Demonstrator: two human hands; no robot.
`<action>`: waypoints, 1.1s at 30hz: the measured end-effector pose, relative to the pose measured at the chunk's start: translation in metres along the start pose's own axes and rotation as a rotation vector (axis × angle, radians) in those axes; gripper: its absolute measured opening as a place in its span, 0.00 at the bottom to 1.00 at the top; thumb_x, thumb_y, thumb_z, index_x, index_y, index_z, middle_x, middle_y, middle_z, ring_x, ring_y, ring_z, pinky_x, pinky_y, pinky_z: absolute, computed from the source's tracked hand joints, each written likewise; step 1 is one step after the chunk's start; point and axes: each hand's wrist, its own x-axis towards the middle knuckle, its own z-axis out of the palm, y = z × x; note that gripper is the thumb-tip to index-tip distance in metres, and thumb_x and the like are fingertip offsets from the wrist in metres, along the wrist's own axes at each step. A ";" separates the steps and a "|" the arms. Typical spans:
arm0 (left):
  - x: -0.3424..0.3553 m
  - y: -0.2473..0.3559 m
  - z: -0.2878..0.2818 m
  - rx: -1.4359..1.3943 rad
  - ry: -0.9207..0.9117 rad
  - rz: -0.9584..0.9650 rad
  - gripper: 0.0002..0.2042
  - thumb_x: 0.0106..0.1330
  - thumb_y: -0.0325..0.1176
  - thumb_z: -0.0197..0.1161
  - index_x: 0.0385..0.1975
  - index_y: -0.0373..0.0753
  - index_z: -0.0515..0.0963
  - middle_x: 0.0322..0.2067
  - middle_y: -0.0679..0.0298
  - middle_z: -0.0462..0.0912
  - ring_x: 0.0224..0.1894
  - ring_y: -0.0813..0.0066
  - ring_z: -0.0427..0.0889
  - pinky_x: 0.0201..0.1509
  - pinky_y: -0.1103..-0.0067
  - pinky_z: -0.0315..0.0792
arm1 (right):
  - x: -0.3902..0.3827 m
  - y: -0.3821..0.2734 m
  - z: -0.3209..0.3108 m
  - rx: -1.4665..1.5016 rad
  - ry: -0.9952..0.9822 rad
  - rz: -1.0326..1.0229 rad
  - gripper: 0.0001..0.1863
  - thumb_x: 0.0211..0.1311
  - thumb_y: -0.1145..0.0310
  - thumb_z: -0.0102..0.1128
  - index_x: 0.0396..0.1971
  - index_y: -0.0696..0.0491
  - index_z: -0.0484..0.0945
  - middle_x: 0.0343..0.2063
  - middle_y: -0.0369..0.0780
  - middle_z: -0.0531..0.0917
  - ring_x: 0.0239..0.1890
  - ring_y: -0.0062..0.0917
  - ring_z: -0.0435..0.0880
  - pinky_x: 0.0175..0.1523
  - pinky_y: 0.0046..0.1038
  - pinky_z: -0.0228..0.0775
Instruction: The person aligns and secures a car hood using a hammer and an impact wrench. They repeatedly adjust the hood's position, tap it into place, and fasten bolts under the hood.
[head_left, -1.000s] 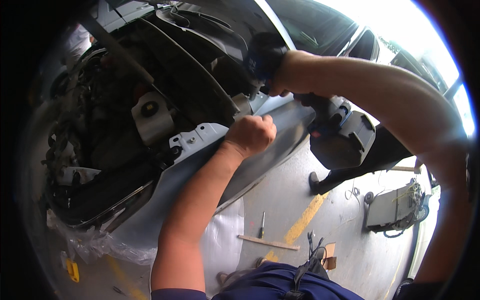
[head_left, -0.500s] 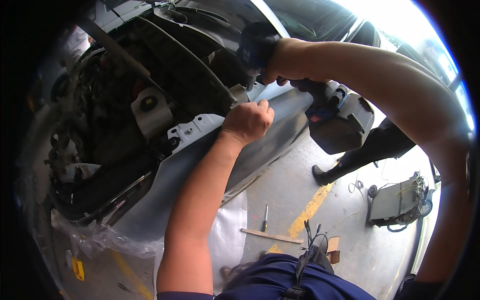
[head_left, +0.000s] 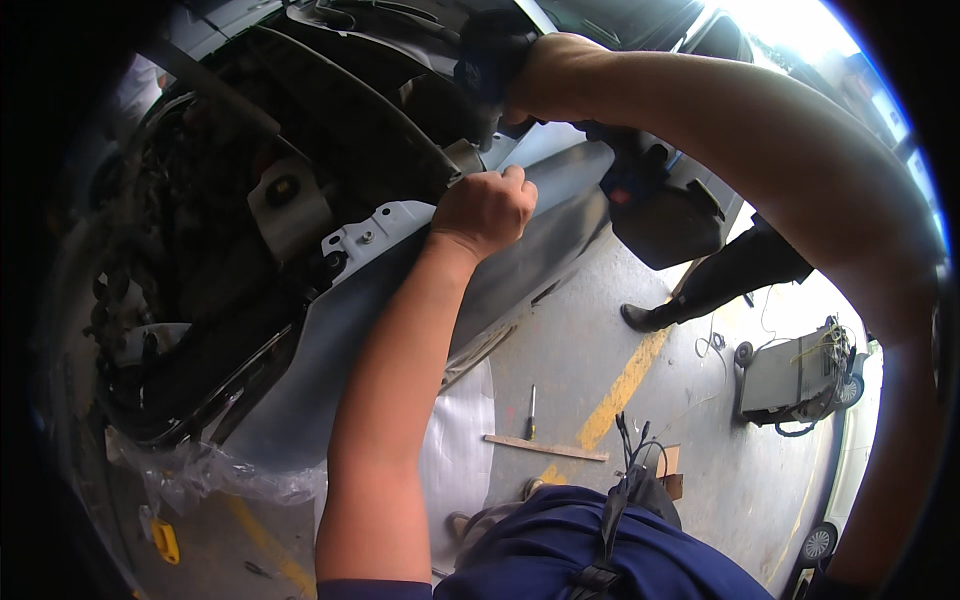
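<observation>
L hand (head_left: 484, 208) closed in a fist, gripping top edge of the grey fender (head_left: 400, 310), just right of the white bracket (head_left: 375, 232). R hand (head_left: 545, 75) above it, wrapped around a dark tool (head_left: 488, 62) up against the engine bay; can't tell its grip in detail. Screwdriver (head_left: 531, 411) and wood strip (head_left: 545, 447) on floor well below L hand.

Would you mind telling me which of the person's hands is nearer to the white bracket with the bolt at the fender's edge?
The left. The left hand grips the fender edge just right of the white bracket; the right hand is higher up, on a dark part in the engine bay.
</observation>
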 end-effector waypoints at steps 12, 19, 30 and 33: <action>0.003 0.005 -0.001 -0.038 0.015 -0.030 0.06 0.58 0.27 0.59 0.19 0.42 0.75 0.24 0.58 0.80 0.25 0.63 0.86 0.29 0.73 0.81 | -0.009 -0.003 -0.009 0.494 -0.197 0.207 0.16 0.55 0.57 0.71 0.37 0.52 0.85 0.31 0.35 0.86 0.28 0.23 0.81 0.38 0.28 0.77; 0.002 0.003 -0.001 -0.027 -0.025 -0.025 0.07 0.58 0.27 0.60 0.19 0.42 0.75 0.25 0.59 0.80 0.25 0.62 0.86 0.30 0.72 0.81 | -0.025 -0.016 -0.013 0.528 -0.210 0.280 0.16 0.58 0.59 0.70 0.42 0.52 0.83 0.34 0.35 0.85 0.31 0.23 0.80 0.38 0.29 0.76; 0.012 0.011 0.011 0.007 -0.019 -0.134 0.06 0.59 0.29 0.59 0.21 0.42 0.77 0.24 0.58 0.80 0.25 0.64 0.87 0.28 0.74 0.81 | -0.015 -0.010 -0.010 0.496 -0.298 0.291 0.17 0.60 0.61 0.69 0.47 0.52 0.83 0.36 0.39 0.85 0.34 0.25 0.81 0.36 0.32 0.77; 0.031 0.011 0.030 0.043 0.046 -0.139 0.05 0.58 0.31 0.60 0.23 0.42 0.80 0.26 0.56 0.82 0.24 0.63 0.86 0.28 0.71 0.80 | 0.008 0.006 -0.004 0.562 -0.352 0.189 0.17 0.60 0.60 0.69 0.47 0.51 0.83 0.36 0.40 0.86 0.35 0.25 0.82 0.37 0.33 0.78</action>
